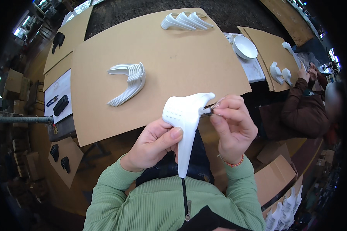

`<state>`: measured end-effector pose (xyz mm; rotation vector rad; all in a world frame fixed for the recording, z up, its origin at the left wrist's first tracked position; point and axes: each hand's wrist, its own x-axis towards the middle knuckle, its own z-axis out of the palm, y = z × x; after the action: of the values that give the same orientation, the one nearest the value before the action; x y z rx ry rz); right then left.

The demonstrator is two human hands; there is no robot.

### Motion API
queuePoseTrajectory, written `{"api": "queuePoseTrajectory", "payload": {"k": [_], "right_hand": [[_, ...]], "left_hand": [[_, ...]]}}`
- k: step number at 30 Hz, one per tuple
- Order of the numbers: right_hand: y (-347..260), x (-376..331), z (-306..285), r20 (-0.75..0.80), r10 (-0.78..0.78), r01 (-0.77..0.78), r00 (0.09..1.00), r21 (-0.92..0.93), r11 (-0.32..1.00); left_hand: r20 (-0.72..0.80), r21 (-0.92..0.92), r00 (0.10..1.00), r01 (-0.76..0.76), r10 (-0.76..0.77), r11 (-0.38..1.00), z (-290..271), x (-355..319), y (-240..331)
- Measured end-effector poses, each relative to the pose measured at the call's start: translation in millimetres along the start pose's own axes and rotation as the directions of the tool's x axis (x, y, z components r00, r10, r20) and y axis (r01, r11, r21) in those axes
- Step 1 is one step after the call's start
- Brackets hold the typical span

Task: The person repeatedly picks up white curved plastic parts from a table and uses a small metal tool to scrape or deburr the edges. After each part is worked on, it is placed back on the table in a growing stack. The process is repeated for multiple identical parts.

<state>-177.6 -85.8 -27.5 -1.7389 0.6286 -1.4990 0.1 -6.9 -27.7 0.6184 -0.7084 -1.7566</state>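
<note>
My left hand (152, 144) is closed around a white moulded plastic part (186, 134), thumb on its near face. The part has a wide curved end with rows of small bumps and a long tapering arm pointing down toward me. At its right side, my right hand (235, 125) pinches a small thin dark tool (207, 111) against a short white nub on the part. The fingers cover most of the tool, so its exact kind is hidden. Beyond my hands, a nested stack of similar white parts (133, 82) lies on a cardboard sheet (173, 57).
More white parts (187, 22) lie at the sheet's far edge. A white bowl (245, 47) stands to the right, near a co-worker in brown sleeves (306, 107). Black items (61, 106) lie at left. A cardboard box (275, 179) and several white parts (285, 211) are lower right.
</note>
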Motion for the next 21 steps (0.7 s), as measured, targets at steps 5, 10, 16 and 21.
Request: {"api": "queuePoseTrajectory", "payload": {"k": [5, 10, 16, 21], "right_hand": [[-12.3, 4.4, 0.2, 0.260, -0.190, 0.196, 0.947, 0.001, 0.981], [-19.5, 0.7, 2.3, 0.442, -0.362, 0.365, 0.821, 0.082, 0.928], [-16.5, -9.4, 5.8, 0.556, -0.306, 0.257, 0.773, 0.167, 0.952], [-9.1, -11.2, -1.5, 0.444, -0.114, 0.081, 0.889, 0.093, 0.992]], "left_hand": [[-0.053, -0.085, 0.997, 0.050, -0.055, 0.995, -1.4, -2.3, 5.8], [-0.133, -0.080, 0.988, -0.083, 0.072, 0.993, 2.1, 5.2, 10.8], [-0.136, 0.065, 0.964, -0.221, 0.228, 0.973, -14.2, 10.4, 36.2], [-0.064, 0.433, 0.915, -0.334, 0.399, 0.837, -65.7, 41.4, 92.5]]}}
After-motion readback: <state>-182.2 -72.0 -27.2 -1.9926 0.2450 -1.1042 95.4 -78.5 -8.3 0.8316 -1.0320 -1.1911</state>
